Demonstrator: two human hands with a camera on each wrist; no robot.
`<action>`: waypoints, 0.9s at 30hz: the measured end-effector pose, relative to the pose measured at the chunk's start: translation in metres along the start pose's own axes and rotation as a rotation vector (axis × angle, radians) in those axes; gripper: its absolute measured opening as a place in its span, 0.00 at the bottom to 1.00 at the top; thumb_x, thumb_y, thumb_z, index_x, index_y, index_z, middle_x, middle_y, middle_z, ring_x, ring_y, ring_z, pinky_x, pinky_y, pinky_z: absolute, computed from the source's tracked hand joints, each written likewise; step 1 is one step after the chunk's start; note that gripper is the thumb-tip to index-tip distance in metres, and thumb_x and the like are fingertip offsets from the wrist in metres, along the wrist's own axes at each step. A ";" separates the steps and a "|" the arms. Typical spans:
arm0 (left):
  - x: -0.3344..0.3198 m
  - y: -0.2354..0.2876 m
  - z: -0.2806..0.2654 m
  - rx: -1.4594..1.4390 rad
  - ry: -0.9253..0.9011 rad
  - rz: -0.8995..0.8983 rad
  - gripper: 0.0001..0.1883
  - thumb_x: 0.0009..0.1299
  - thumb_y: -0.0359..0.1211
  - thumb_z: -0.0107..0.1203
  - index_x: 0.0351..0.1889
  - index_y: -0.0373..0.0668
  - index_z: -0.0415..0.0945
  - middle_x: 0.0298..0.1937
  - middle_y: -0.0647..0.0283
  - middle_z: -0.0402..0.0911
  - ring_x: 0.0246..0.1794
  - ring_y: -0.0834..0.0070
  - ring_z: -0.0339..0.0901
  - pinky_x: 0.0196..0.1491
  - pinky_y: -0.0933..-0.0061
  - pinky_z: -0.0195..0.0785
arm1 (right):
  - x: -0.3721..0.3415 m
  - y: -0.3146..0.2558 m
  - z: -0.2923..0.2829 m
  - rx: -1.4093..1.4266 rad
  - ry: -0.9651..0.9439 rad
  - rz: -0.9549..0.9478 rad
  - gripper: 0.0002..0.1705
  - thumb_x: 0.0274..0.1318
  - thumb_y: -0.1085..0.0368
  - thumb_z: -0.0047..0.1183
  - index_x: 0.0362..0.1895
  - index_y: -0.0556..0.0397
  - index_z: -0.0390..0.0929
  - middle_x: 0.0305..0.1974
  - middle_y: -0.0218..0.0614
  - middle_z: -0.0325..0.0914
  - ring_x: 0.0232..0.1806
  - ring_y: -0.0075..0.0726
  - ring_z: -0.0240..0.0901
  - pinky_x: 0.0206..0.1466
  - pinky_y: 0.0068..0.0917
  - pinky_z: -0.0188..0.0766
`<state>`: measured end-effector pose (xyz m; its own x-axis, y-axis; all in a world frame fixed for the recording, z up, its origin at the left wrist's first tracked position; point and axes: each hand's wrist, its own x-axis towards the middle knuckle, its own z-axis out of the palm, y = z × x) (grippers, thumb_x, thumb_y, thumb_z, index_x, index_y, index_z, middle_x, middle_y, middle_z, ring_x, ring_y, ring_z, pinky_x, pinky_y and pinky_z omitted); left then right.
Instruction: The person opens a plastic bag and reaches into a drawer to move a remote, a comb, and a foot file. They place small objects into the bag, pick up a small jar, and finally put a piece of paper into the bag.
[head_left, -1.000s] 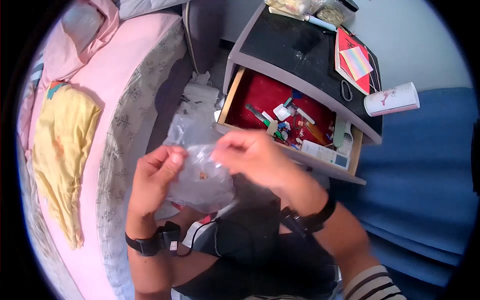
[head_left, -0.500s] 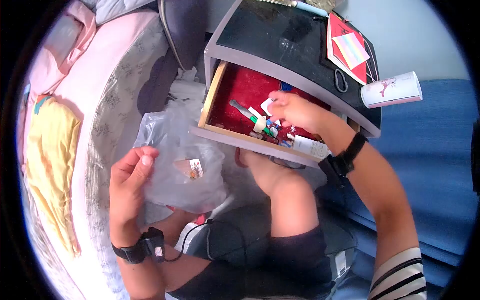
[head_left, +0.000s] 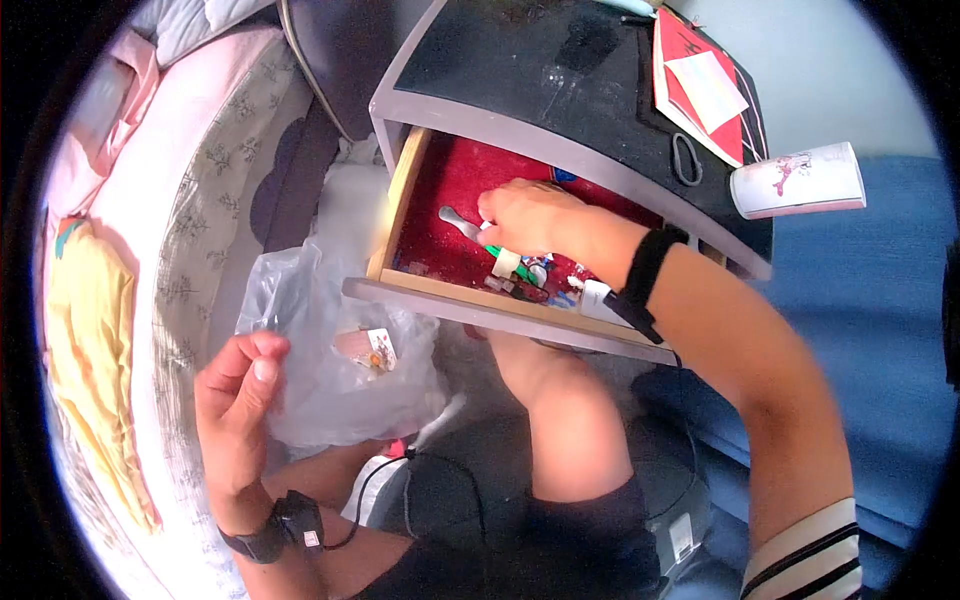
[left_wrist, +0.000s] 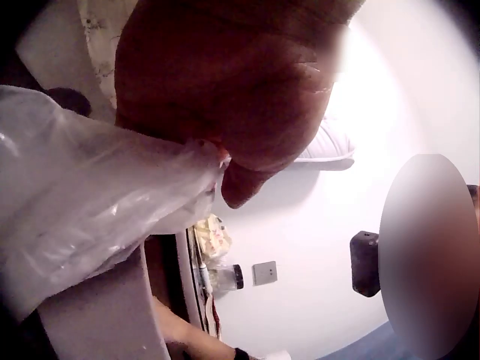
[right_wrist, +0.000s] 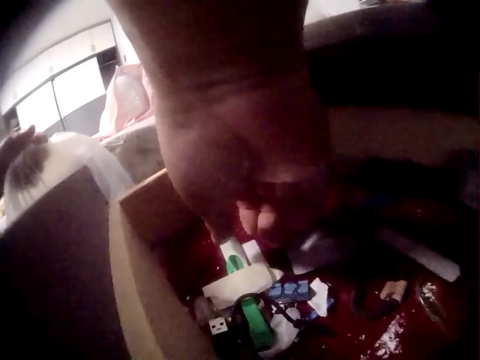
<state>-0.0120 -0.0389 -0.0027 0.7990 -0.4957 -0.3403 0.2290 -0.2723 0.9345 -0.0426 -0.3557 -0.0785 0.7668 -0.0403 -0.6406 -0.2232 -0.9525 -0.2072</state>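
My left hand (head_left: 240, 390) pinches the edge of a translucent plastic bag (head_left: 300, 405) between thumb and fingers. The bag hangs beside the drawer front, and a small printed card (head_left: 375, 350) shows in it. In the left wrist view the bag (left_wrist: 97, 195) stretches away from the hand. My right hand (head_left: 530, 218) reaches down into an open red-lined drawer (head_left: 450, 165), fingers bent. Its fingertips are right at small white pieces (right_wrist: 232, 251) among the clutter; I cannot tell whether they grip one. A green-and-grey tool (head_left: 458, 222) lies by the fingers.
Small odds and ends, including a USB plug (right_wrist: 217, 325) and a white remote-like thing (head_left: 595, 298), lie in the drawer. On the black cabinet top (head_left: 500, 80) are a red book (head_left: 665, 90) and a white cylinder (head_left: 800, 182). A bed (head_left: 190, 130) stands at left.
My right hand has left the bag, entered the drawer and moved leftward over the clutter. The left hand still holds the bag; a printed card now shows inside it.
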 end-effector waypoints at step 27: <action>0.006 -0.001 0.006 0.053 -0.022 -0.079 0.11 0.64 0.40 0.51 0.32 0.41 0.70 0.28 0.77 0.66 0.28 0.89 0.56 0.33 0.88 0.48 | 0.016 0.026 0.011 -0.077 0.699 -0.059 0.11 0.48 0.67 0.45 0.38 0.52 0.70 0.38 0.48 0.72 0.41 0.51 0.70 0.46 0.40 0.67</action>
<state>-0.0104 -0.0464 -0.0067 0.7671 -0.4891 -0.4151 0.2605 -0.3539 0.8983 -0.0422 -0.3781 -0.1023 0.9890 -0.1481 0.0001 -0.1462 -0.9766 -0.1577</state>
